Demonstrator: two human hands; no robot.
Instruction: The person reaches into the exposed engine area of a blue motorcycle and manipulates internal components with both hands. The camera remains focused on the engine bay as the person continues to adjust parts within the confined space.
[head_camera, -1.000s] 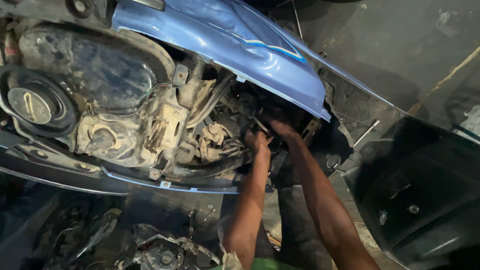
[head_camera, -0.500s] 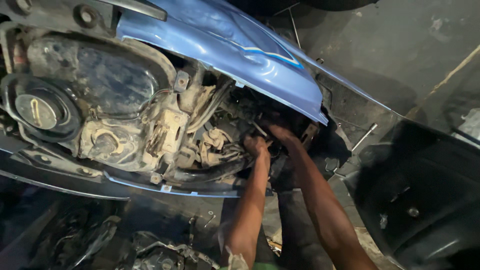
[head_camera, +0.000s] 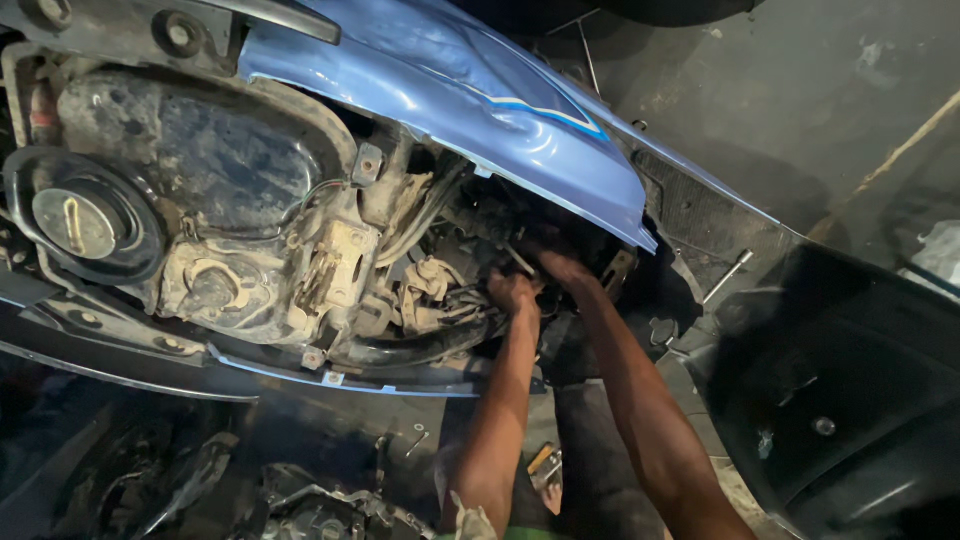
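Head view: nearest me, both forearms reach up into the scooter's engine bay (head_camera: 440, 280). My left hand (head_camera: 513, 290) is curled shut on something I cannot make out; my right hand (head_camera: 562, 268) is half hidden, grip unclear. Beyond them, the blue body panel (head_camera: 450, 80) overhangs the engine.

left hand (head_camera: 514, 290): arm extended, fingers curled | right hand (head_camera: 562, 268): arm extended, just beside
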